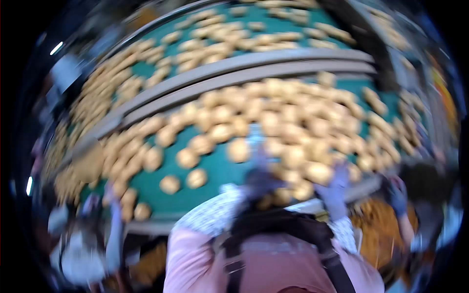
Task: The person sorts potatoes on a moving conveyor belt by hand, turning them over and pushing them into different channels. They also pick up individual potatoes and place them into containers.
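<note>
A blurred fisheye view looks down on a green conveyor belt [220,171] crowded with pale yellow potatoes [273,122]. The person's gloved left hand [261,178] reaches onto the belt, with potatoes just ahead of it and on both sides. The gloved right hand [334,188] sits at the belt's near edge, touching or just beside a large potato [317,172] to its left. Motion blur hides the fingers, so whether either hand grips anything cannot be told. Another worker's gloved hand [398,195] shows further right, well apart from both.
</note>
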`<state>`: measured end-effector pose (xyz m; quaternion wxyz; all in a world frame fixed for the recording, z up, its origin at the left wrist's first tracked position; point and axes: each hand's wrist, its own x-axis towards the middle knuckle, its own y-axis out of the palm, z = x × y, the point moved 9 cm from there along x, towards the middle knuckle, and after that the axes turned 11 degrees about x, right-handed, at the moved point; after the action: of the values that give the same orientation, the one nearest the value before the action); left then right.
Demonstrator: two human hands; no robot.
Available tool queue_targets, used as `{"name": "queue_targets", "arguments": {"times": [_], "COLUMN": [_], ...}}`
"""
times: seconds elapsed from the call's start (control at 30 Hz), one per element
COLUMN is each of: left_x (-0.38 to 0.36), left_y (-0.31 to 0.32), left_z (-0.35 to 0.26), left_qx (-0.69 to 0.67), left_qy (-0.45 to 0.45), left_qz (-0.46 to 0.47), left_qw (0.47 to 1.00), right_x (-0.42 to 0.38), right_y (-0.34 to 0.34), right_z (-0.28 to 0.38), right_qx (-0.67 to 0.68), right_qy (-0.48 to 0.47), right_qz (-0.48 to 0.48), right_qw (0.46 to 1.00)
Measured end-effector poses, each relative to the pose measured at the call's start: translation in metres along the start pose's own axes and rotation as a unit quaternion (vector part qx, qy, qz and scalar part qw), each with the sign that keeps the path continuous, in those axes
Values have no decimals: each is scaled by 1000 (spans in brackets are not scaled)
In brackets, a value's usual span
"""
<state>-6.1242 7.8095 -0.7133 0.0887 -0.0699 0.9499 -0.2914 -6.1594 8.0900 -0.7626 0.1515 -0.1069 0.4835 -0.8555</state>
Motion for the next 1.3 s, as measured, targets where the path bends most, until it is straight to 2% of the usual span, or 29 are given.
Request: {"name": "queue_targets", "arguments": {"times": [0.07,0.1,0.13,0.23,0.33,0.37,0.43,0.47,0.5,0.53,0.63,0.73,0.8,0.83,0.87,0.9,0.93,0.97,1.0,1.03,1.07,1.1,1.13,1.2,1.3], "left_x": [6,14,26,91,117,122,151,165,192,200,185,145,96,65,38,-7,-56,-82,-114,-134,-138,-135,-122,-105,-89], "left_y": [52,73,89,94,131,141,180,188,199,212,192,139,86,64,23,-23,-60,-85,-100,-94,-85,-68,-47,-25,6], "left_z": [7,4,0,-62,-113,-129,-154,-169,-171,-183,-197,-186,-146,-82,-56,-46,-6,-20,19,51,50,56,44,11,-6], "left_qx": [80,120,157,137,111,114,175,203,155,142,35,-206,-293,-200,-108,50,174,120,316,372,426,343,187,203,195], "left_qy": [-16,-20,-19,75,135,172,256,231,199,195,179,108,13,-35,-95,-131,-140,-190,-167,-196,-223,-247,-180,-167,-69], "left_qz": [-89,-122,-131,34,70,65,8,12,-82,-74,0,125,98,26,-37,-120,-276,-274,-288,-250,-214,-158,-209,-162,-74], "left_qw": [993,985,979,987,982,976,951,952,964,968,983,965,951,979,989,983,935,935,888,872,851,892,943,951,976], "right_x": [33,65,78,114,150,153,178,190,201,211,232,223,182,156,125,109,86,70,58,54,48,49,51,54,57], "right_y": [-21,-31,-37,-64,-76,-101,-100,-107,-111,-116,-142,-178,-190,-183,-172,-154,-141,-122,-111,-104,-98,-100,-102,-123,-158], "right_z": [-16,-8,-35,-116,-189,-195,-224,-247,-261,-278,-311,-291,-228,-184,-134,-107,-80,-66,-51,-40,-35,-37,-44,-72,-119], "right_qx": [17,-62,-67,-156,-244,-263,-240,-228,-208,-190,-133,-45,112,183,263,266,251,196,145,143,104,92,83,59,60], "right_qy": [82,104,40,-180,-243,-239,-192,-158,-124,-87,18,47,-7,-21,42,46,52,-21,-78,-70,-72,-65,-57,-33,-37], "right_qz": [37,156,102,-59,-162,-171,-128,-110,-95,-83,-83,-153,-207,-198,-194,-127,-87,-52,-25,17,52,57,64,35,-4], "right_qw": [996,980,992,969,925,919,943,954,966,975,987,986,972,963,944,954,963,979,986,987,991,992,993,997,997]}}
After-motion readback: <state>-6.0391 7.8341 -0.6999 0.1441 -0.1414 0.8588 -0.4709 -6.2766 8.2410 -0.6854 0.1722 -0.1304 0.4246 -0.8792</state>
